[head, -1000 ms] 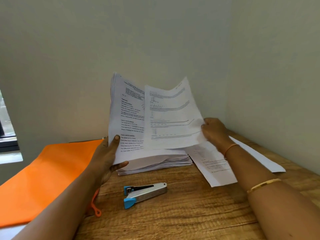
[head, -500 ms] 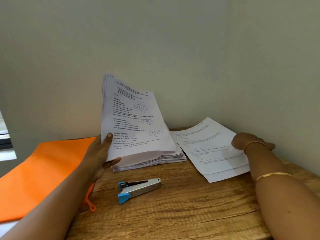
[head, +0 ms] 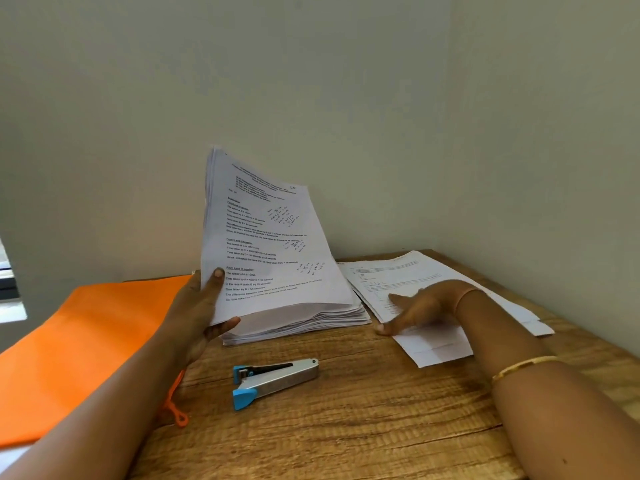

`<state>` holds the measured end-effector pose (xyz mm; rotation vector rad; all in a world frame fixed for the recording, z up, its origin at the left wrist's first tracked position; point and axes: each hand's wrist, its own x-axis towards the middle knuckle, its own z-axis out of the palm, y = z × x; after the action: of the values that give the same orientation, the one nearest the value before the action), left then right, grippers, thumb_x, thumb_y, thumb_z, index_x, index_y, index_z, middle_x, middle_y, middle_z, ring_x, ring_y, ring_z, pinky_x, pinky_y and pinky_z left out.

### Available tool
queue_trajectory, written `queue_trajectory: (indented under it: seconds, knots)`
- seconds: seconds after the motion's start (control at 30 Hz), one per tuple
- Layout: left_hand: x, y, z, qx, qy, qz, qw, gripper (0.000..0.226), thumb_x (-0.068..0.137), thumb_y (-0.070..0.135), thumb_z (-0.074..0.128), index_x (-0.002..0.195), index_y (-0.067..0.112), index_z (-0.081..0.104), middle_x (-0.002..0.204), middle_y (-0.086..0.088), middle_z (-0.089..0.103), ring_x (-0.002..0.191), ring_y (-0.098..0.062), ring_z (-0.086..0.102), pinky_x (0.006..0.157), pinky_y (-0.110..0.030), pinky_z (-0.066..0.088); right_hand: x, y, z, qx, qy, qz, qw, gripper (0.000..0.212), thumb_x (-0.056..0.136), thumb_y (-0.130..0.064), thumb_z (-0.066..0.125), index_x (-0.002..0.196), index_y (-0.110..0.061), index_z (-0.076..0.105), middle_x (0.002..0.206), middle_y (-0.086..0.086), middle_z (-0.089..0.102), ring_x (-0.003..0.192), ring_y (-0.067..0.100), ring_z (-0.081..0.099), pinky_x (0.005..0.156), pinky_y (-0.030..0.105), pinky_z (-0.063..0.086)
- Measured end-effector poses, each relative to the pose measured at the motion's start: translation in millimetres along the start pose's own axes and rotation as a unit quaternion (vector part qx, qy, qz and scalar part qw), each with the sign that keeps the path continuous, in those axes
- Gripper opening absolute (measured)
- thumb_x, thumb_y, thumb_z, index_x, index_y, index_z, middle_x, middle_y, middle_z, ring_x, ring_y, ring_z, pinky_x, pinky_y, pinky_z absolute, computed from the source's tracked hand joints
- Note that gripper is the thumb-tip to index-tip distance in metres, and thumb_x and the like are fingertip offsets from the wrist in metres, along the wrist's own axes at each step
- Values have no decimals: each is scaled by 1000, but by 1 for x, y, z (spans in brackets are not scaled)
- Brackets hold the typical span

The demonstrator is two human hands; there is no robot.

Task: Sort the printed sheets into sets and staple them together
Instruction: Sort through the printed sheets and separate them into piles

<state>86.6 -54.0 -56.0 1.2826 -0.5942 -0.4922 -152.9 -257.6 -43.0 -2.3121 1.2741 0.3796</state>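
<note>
Left hand (head: 194, 317): it holds up the top part of the paper stack (head: 270, 237). The thumb lies on the front page and the fingers curl round behind. One fingertip peeks out under the bottom edge. This hand is behind the stapler (head: 273, 377) and a bit to its left.
Right hand (head: 419, 306): it lies flat on the loose sheets (head: 408, 271), palm down. Its fingers are straight and hold nothing. They point toward the paper stack. This hand is behind the stapler and to its right.
Paper stack: it is thick and sits just behind the stapler. The top part is tipped up, almost standing, with the print facing the person. The bottom part lies flat on the table (head: 346, 427).
Loose sheets: a few printed pages lie spread out, behind the stapler and to its right, just beside the stack.
Stapler: silver with blue ends. It lies on its side on the table, and no hand touches it.
Orange bag (head: 86, 341): it lies flat to the left of the stapler, partly under the left arm.
Pull loop (head: 176, 410): a small orange loop lies at the bag's edge, left of the stapler.
Bangle (head: 523, 367): a thin gold ring sits on the right arm, to the right of the stapler.
Table: brown wood, under the stapler and everything else.
Walls (head: 311, 81): plain and pale, far behind the stapler. They meet in a corner on the right.
</note>
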Motion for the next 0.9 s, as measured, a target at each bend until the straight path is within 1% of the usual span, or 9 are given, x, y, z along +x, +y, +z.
queue_trajectory:
  seconds: [0.27, 0.4, 0.47, 0.5, 0.53, 0.6, 0.67, 0.77, 0.9]
  knots:
    - [0, 1, 0, -3, -6, 3, 1000, 35, 94, 37, 49, 126, 22, 49, 101, -4, 61, 87, -18, 57, 42, -21, 51, 10, 14, -1, 99, 27, -5, 995, 89, 82, -53, 62, 150, -37, 6, 158, 9, -13, 146, 33, 0, 117, 40, 6]
    - [-1, 1, 0, -6, -15, 3, 1000, 36, 94, 38, 50, 126, 22, 49, 102, -5, 62, 88, -18, 58, 43, -21, 51, 10, 15, -2, 75, 41, 4, 996, 91, 80, -61, 58, 149, -39, 4, 158, 9, -13, 146, 33, -4, 118, 45, 3]
    - [-2, 1, 0, -6, -18, 4, 1000, 35, 94, 38, 50, 125, 22, 50, 99, -4, 62, 87, -18, 58, 42, -21, 51, 11, 13, -1, 20, 97, -14, 995, 91, 80, -68, 51, 150, -37, 3, 159, 8, -11, 145, 32, -10, 117, 52, -1]
    - [-2, 1, 0, -5, -22, 5, 1000, 35, 94, 39, 49, 125, 22, 50, 99, -4, 62, 86, -18, 58, 42, -21, 50, 9, 9, 0, 25, 141, -43, 989, 89, 81, -69, 48, 151, -34, 5, 159, 7, -7, 146, 30, -10, 116, 55, 0]
    - [-2, 1, 0, -5, -27, 6, 1000, 35, 94, 39, 49, 125, 23, 51, 99, -4, 63, 86, -18, 58, 42, -21, 50, 6, 3, 1, 73, 190, -83, 976, 85, 83, -67, 47, 151, -31, 11, 160, 6, 1, 147, 27, -5, 116, 54, 4]
    - [-3, 1, 1, -4, -39, 9, 999, 35, 93, 40, 49, 125, 25, 52, 102, -3, 64, 86, -18, 58, 43, -20, 50, 1, -16, 4, 214, 278, -181, 919, 71, 89, -56, 48, 148, -22, 26, 156, 4, 24, 143, 22, 20, 114, 38, 20]
    - [-4, 1, 2, 1, -48, 14, 999, 32, 94, 40, 48, 122, 27, 53, 102, -3, 65, 85, -18, 58, 43, -20, 49, -3, -37, 9, 291, 333, -227, 868, 57, 94, -45, 49, 143, -18, 36, 145, 6, 43, 131, 20, 40, 100, 27, 31]
    - [-7, 1, 4, 9, -70, 24, 997, 27, 94, 41, 47, 117, 30, 53, 99, -1, 65, 83, -16, 58, 44, -21, 49, -3, -59, 20, 365, 342, -221, 837, 50, 96, -41, 47, 139, -15, 41, 131, 5, 53, 115, 19, 50, 90, 26, 37]
    - [-9, 2, 5, 8, -99, 36, 994, 28, 93, 40, 46, 117, 28, 54, 101, -4, 67, 84, -19, 60, 42, -23, 48, 3, -67, 27, 454, 302, -215, 810, 38, 97, -39, 47, 126, -15, 46, 108, -5, 52, 95, 12, 50, 74, 22, 39]
